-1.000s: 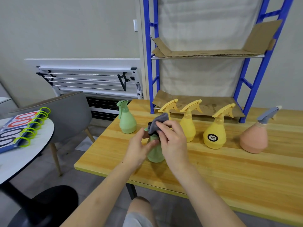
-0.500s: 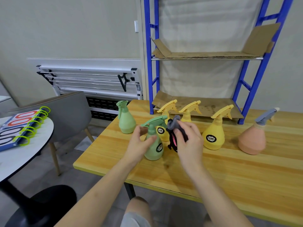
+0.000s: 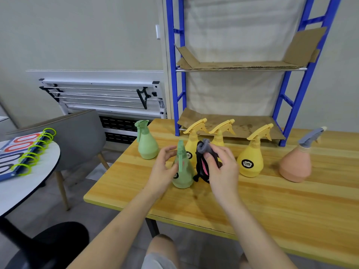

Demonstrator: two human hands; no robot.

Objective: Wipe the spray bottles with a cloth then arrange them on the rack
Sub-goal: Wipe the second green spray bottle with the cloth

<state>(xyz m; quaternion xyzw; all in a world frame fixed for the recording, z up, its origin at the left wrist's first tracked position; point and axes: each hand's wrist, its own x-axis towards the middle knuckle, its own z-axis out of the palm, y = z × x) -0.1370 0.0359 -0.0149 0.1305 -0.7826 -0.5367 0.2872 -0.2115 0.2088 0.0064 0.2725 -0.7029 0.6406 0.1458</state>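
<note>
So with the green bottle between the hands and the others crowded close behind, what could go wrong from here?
The left hand only rests loosely against the near green bottle, so a firm wipe might tip it. The right hand grips the cloth right in front of two yellow bottles, and a wide stroke could knock them. The near green bottle also stands fairly close to the table edge.

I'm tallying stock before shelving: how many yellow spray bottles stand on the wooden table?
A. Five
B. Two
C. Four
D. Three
D: three yellow spray bottles stand on the wooden table, one behind the green bottle, one partly hidden by the cloth, and one further right.
</note>
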